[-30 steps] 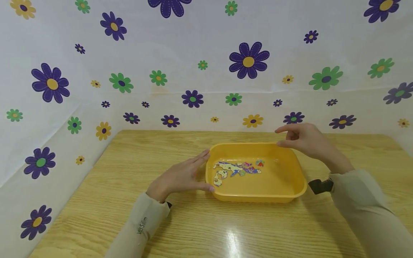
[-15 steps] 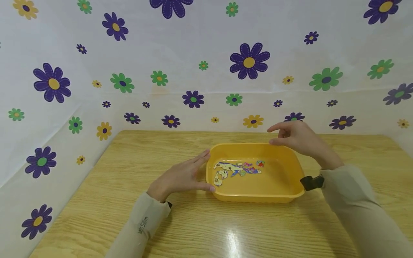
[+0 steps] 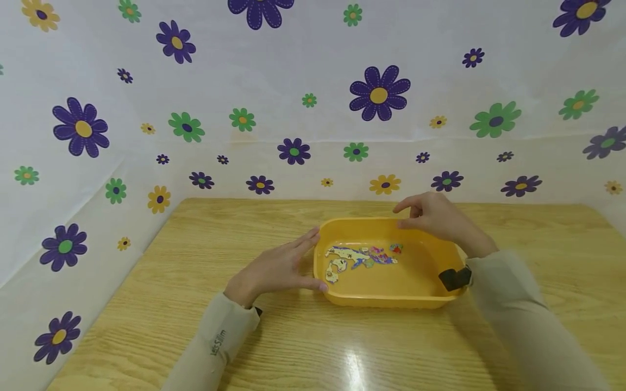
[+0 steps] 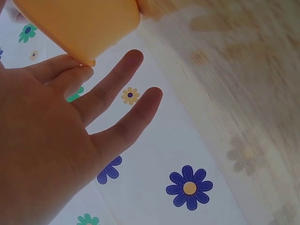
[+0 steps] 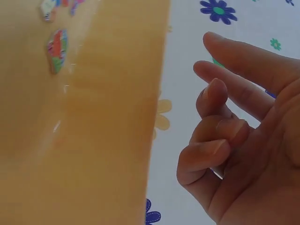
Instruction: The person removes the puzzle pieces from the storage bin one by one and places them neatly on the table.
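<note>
Head view — yellow tray [image 3: 391, 283] partly behind wrist gear [image 3: 455, 278] — flowered backdrop [image 3: 313, 127] beyond

Bench [image 3: 235, 222]: pale wood grain running roughly side to side, back corners rounded. Streak of white glare [image 3: 354, 370] on the surface, well forward of the back edge. White floral sheet [image 3: 274, 81] upright behind the back edge and along the left edge; horizontal crease across the rear part. Print: daisies in purple, green, orange-yellow, sizes mixed. Large purple daisy [image 3: 379, 96], yellow centre, high above the back edge. Orange-yellow daisy [image 3: 385, 184], purple centre, just above that edge.
</note>
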Demonstrator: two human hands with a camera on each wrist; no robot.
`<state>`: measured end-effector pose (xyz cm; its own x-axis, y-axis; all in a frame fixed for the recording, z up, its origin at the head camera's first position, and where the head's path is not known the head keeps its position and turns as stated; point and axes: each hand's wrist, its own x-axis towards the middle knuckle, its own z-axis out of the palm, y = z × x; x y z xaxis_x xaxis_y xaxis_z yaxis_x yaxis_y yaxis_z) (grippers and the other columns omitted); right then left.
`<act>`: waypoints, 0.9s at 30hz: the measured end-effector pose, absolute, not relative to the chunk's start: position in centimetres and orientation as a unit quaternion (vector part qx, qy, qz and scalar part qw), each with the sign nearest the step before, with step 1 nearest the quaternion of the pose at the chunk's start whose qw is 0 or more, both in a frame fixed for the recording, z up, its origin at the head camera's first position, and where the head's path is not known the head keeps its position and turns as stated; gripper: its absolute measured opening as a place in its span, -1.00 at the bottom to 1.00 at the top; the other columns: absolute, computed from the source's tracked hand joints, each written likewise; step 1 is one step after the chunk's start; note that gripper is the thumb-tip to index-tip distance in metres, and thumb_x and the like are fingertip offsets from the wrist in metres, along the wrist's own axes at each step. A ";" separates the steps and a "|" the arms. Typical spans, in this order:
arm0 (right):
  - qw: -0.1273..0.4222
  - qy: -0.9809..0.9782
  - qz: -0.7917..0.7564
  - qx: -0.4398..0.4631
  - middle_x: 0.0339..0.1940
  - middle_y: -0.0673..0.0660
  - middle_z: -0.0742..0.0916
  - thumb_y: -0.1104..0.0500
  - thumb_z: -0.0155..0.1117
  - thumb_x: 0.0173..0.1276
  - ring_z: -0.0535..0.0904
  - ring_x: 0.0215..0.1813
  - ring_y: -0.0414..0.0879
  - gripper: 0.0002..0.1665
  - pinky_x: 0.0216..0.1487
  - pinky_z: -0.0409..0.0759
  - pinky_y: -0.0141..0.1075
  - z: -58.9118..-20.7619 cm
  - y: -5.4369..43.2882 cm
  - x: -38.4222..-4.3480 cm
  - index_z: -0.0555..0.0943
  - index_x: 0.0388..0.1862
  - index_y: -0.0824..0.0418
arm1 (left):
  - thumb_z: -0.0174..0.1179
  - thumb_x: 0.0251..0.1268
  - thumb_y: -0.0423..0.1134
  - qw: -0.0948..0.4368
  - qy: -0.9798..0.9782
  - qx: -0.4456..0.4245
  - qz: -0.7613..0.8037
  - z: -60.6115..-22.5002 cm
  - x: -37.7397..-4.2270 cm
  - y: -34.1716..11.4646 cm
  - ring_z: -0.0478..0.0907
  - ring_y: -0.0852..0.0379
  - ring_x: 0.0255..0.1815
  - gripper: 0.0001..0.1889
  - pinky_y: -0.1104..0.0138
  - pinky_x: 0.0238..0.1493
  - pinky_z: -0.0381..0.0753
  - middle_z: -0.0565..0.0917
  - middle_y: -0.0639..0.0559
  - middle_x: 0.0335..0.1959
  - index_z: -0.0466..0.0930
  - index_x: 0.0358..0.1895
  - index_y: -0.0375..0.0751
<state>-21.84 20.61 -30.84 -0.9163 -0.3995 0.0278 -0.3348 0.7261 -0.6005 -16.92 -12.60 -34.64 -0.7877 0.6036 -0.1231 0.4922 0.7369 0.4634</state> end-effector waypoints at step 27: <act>0.140 0.939 -0.232 -0.213 -0.46 0.10 0.59 0.32 0.48 0.18 0.38 -0.44 -0.06 -0.60 -0.41 0.35 -0.28 -33.9 20.4 -22.3 0.72 0.03 0.40 | 0.39 0.19 0.27 0.131 0.923 0.298 0.206 -34.9 -16.9 -12.7 0.02 -0.07 0.61 0.14 -0.03 0.50 0.19 -0.09 -0.02 0.67 -0.03 0.64 -0.24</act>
<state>-22.26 20.45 -33.88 -0.8702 -0.4644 -0.1647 -0.3340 0.8017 -0.4957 -16.94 -12.71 -34.93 -0.7883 0.6036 -0.1194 0.4956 0.7379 0.4581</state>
